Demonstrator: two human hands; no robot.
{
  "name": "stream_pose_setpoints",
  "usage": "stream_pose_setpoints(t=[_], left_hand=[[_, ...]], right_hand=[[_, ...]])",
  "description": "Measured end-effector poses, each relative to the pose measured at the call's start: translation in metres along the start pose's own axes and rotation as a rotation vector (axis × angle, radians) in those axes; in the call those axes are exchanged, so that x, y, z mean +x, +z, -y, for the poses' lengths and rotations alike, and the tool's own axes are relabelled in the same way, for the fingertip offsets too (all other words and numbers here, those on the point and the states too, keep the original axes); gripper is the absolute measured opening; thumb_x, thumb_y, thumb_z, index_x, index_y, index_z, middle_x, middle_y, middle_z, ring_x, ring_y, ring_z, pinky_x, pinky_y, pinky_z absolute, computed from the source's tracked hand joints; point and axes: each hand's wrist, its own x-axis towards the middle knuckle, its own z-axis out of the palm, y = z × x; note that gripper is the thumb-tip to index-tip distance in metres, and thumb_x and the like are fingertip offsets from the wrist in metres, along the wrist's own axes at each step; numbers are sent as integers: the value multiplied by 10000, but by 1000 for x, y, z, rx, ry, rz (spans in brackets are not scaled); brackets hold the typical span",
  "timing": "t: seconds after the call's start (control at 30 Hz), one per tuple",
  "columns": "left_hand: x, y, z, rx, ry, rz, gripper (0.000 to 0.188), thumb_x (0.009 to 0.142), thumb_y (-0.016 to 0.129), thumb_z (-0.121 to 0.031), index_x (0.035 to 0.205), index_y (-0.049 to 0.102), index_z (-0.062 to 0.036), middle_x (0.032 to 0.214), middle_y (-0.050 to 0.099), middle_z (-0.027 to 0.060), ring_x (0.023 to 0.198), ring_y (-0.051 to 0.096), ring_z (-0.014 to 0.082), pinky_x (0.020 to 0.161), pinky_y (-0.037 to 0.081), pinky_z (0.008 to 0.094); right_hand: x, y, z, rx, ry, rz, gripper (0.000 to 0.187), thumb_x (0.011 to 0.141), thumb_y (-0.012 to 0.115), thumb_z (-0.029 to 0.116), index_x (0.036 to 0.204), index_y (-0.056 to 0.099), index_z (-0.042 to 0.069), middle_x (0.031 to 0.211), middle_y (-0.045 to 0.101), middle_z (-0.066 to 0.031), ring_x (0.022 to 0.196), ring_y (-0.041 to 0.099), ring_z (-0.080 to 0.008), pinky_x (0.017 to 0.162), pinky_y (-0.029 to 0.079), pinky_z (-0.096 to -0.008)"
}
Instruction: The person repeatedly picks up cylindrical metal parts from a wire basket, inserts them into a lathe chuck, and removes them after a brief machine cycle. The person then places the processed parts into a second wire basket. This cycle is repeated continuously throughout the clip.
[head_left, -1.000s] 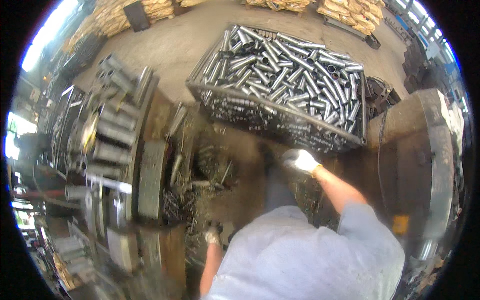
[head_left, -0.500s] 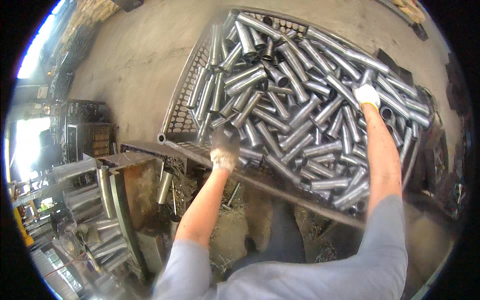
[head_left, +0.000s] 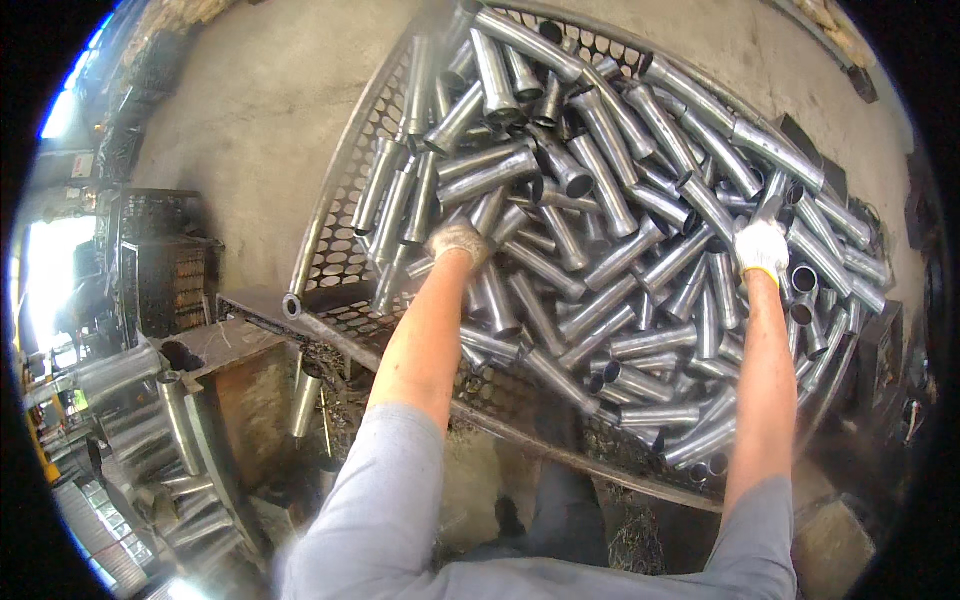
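A mesh-sided metal bin [head_left: 335, 250] holds a heap of shiny metal tubes [head_left: 600, 270], many flared at one end. My left hand [head_left: 458, 242], in a dirty pale glove, is closed around a metal tube [head_left: 488, 212] in the left part of the heap; its fingertips are mostly hidden. Over on the right side, my right hand [head_left: 763, 247], in a white glove, grips another metal tube [head_left: 776, 190] that points away from me. Other tubes lie against both hands.
On the left, a rusty metal bench [head_left: 235, 350] stands close to the bin's corner, with an upright tube [head_left: 180, 425] beside it. More tubes [head_left: 200, 510] are stacked at the lower left. A dark crate [head_left: 165, 285] stands on the concrete floor [head_left: 260, 120].
My left hand has moved up and away from the bin's near edge, deeper into the heap. My right hand still grips its tube, and the whole view has shifted slightly.
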Motion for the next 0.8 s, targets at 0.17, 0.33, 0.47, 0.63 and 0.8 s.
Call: stream_pose_setpoints(t=[0.17,0.33,0.47,0.63,0.8], left_hand=[[-107,-25,27,-23,199,79,604,874,757,-518,1257,750,-51,1217,773,188,1120,762,314,958,598,428],[-336,-4,134,-355,264,-248,537,863,814,-488,1143,648,-61,947,777,207,944,772,384,865,609,483],[-548,64,252,-737,-26,-144,639,847,838,-501,1282,631,-81,1097,767,214,1032,758,373,898,600,465],[-786,217,398,-1137,-427,-397,672,762,919,-461,1252,692,-62,1152,768,183,1087,754,307,944,584,403],[-954,359,492,-1303,-874,-924,469,700,978,-316,992,721,-54,964,754,144,875,747,229,797,599,395]], right_hand=[[-27,0,-39,530,-99,118,590,956,683,402,1362,627,-23,1160,751,-247,1005,747,-422,909,593,-495],[-198,-32,-66,1870,376,768,580,943,792,343,1387,644,1,1230,714,-132,1016,719,-275,861,608,-424],[-387,-96,-38,1775,-154,867,593,894,778,315,1388,597,42,1143,704,-96,974,704,-256,851,607,-446],[-602,-191,38,1664,-598,1468,907,680,875,133,1498,490,61,1152,667,-77,1015,689,-250,871,608,-448],[-818,-289,119,1266,-799,1362,707,772,787,77,1432,548,-14,1219,711,-128,1095,711,-281,979,586,-437]])
